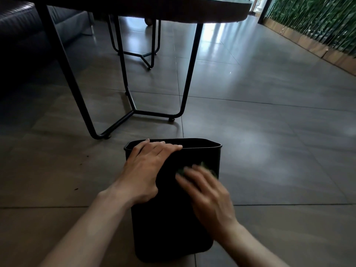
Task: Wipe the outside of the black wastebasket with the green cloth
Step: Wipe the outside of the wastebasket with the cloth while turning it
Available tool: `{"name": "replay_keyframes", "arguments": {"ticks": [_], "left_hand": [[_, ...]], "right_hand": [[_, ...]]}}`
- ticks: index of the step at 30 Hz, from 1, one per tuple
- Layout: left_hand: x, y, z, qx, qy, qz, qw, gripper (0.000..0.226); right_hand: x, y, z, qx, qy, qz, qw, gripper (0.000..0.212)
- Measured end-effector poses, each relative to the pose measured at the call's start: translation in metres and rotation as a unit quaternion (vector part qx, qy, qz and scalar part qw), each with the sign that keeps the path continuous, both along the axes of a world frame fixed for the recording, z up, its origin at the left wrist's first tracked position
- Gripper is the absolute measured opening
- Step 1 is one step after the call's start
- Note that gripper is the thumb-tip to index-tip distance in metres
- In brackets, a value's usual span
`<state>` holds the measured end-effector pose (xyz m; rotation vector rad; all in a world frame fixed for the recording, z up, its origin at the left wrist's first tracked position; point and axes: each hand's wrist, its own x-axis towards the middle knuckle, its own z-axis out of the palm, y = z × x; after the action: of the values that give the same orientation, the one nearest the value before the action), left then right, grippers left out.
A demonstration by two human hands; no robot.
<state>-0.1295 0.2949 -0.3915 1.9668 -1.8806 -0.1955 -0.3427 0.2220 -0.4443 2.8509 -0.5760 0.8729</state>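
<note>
The black wastebasket lies tipped on the tiled floor, its open rim pointing away from me and one broad side facing up. My left hand rests flat near the rim, fingers curled over its edge, holding the basket steady. My right hand is blurred with motion and presses the green cloth against the upper side of the basket. Only a dark green fringe of the cloth shows past my fingertips; the rest is hidden under the hand.
A dark table on thin black metal legs stands just beyond the basket. A dark sofa is at the far left. A green plant wall with a wooden base runs along the right. Grey floor tiles spread to the right.
</note>
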Motion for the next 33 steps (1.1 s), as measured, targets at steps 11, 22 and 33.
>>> {"name": "replay_keyframes", "arguments": {"ticks": [11,22,33], "left_hand": [[0.002,0.000,-0.004,-0.012,0.009,-0.002,1.000,0.098],[0.011,0.009,-0.002,-0.017,0.003,0.005,1.000,0.076],[0.024,0.025,0.009,0.034,0.049,0.045,0.997,0.052]], "right_hand": [[-0.040,0.048,-0.049,-0.053,0.125,0.091,0.987,0.046],[-0.088,-0.060,0.082,0.591,-0.281,-0.277,0.703,0.008],[-0.058,-0.093,0.092,0.369,0.069,-0.223,0.900,0.048]]}}
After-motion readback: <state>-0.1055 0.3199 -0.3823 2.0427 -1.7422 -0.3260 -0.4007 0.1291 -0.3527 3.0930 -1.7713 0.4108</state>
